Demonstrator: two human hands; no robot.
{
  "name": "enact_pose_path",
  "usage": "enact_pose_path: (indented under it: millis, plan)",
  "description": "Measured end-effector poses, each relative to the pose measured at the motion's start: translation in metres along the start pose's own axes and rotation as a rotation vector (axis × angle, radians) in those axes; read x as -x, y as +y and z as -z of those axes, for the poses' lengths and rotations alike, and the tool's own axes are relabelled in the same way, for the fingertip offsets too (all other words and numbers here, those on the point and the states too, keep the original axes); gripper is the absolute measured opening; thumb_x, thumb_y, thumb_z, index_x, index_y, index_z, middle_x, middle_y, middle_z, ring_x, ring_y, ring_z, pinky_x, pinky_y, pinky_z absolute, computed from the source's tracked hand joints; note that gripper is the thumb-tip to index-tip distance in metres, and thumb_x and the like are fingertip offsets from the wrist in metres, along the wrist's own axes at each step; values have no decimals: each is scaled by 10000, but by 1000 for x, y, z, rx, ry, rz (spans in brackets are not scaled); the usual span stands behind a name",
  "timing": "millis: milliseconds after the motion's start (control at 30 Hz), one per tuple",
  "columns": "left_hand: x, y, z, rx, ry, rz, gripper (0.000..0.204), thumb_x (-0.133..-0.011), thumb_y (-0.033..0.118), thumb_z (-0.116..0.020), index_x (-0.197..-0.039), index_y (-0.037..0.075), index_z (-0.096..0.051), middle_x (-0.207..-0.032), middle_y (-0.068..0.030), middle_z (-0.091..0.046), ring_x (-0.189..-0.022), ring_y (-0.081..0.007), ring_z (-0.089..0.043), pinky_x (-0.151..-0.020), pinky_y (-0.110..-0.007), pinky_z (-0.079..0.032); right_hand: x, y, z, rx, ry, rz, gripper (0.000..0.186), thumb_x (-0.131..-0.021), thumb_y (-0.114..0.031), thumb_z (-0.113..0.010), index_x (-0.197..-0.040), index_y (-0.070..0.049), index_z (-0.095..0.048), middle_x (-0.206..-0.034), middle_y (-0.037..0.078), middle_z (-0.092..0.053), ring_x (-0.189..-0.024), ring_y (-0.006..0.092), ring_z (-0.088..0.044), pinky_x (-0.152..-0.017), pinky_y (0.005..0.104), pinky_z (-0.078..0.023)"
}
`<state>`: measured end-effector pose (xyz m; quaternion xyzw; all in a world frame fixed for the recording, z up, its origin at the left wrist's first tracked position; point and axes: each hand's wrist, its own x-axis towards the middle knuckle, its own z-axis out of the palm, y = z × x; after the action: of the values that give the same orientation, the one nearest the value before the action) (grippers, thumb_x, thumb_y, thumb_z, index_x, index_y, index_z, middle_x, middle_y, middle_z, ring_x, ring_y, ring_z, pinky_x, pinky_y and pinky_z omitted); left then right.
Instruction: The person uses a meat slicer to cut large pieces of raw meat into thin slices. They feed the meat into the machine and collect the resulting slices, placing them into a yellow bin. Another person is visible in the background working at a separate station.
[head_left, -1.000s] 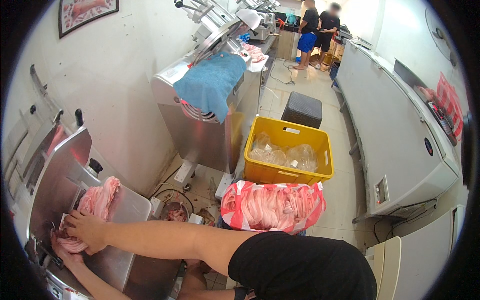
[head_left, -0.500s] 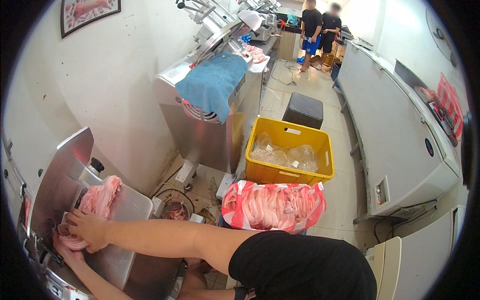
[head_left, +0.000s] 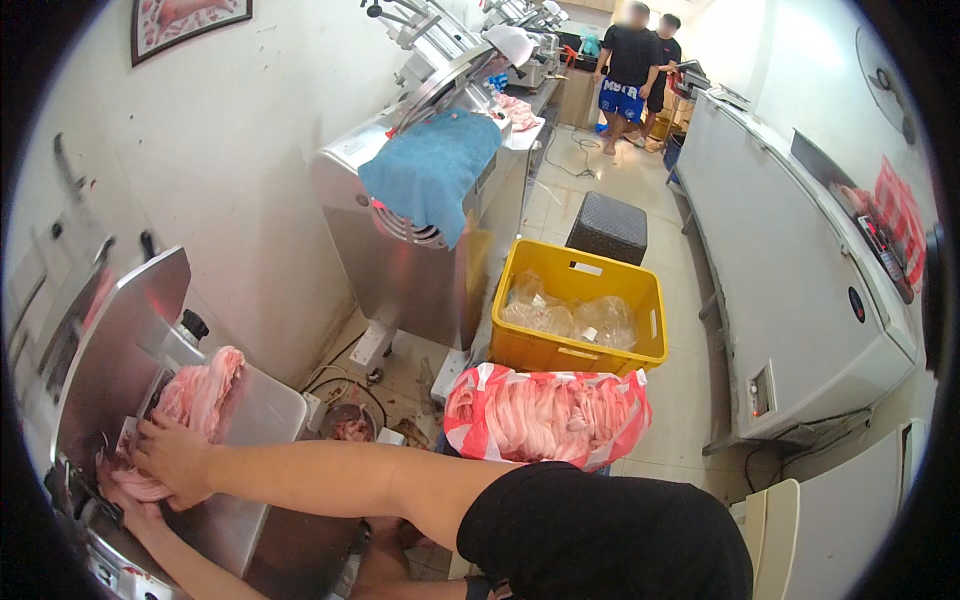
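Observation:
At the lower left stands a metal slicer (head_left: 110,340) with an upright plate and a flat tray (head_left: 265,430). A pile of pink, fatty meat slices (head_left: 200,395) lies on it against the machine. My right hand (head_left: 180,470) reaches across from the right, fingers curled over the lower slices. My left hand (head_left: 130,505) is below it, cupped around the slices beside the plate, its fingertips partly hidden. A red-and-white striped bag (head_left: 550,420) full of folded meat slices sits right of my hands, behind my arm.
A yellow crate (head_left: 630,345) holds clear bags, with a dark stool (head_left: 607,225) behind it. Another slicer (head_left: 390,290) carries a blue cloth (head_left: 425,165). A white chest freezer (head_left: 780,260) lines the right. Two people (head_left: 630,80) stand at the back; cords lie on the floor.
The slicer's moving parts at far left have shifted back and forth. My hands have barely moved. At the back, one person has turned and stepped toward me.

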<state>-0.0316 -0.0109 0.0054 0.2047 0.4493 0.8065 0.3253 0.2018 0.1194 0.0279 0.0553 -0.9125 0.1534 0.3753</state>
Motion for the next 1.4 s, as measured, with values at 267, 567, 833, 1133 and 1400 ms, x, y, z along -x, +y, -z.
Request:
enact_pose_path:
  millis: [267,567,833,1133,1400]
  plan:
    - [-31,-16,33,64,35,-237,499,-966,337,-429,-1341,9,-462,-1314,-193,-553,-1130,-344,-588,-964,-461,-496,-1,-1,-9,203,36,-133,628,-549,-417,-766,-1043,-45,-658,-1054,101,-647,-1153,289,-498,-1103,459,-253]
    - [-14,6,13,92,-303,111,579,-983,437,-399,-1351,-9,-442,-1348,-221,-511,-1204,-344,-542,-1010,-488,-454,-1,-2,4,41,-69,-94,623,-556,-379,-771,-1075,-60,-639,-1163,97,-605,-1187,270,-462,-1090,455,-266]
    - [50,5,-75,20,156,-66,480,-997,315,-418,-1371,14,-432,-1456,-183,-415,-1330,-323,-429,-1098,-468,-382,2,-7,4,36,96,157,884,-584,-347,-804,-1338,-39,-460,-1370,152,-470,-1348,323,-355,-1163,501,-175]
    - [19,-9,-32,8,127,-184,463,-988,292,-444,-1367,27,-444,-1461,-186,-402,-1350,-309,-396,-1119,-450,-355,6,-20,4,206,-53,-69,626,-726,-220,-667,-1297,-18,-507,-1198,158,-610,-1118,318,-587,-1086,461,-332]
    - [-27,-21,37,-194,-3,-483,450,-980,271,-467,-1364,39,-454,-1465,-189,-390,-1368,-297,-367,-1138,-435,-331,39,2,143,22,-643,-139,479,-695,-339,-708,-1057,-26,-674,-949,218,-683,-918,298,-677,-734,442,-532]
